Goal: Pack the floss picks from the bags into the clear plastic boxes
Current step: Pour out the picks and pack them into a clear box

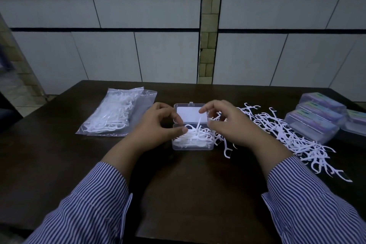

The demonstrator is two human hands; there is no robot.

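The picture is dim and a bit blue. The dark table (59,164) soaks up the light, so only the white picks (287,136) and the white wall tiles (148,12) look bright. The edges bend, as in a fish-eye lens. The corners are darkest. Far things look soft and grainy.

just a dark brown wooden bench (188,194), pale tiled wall (138,45) behind it, beige brick-like column (208,45) up the middle
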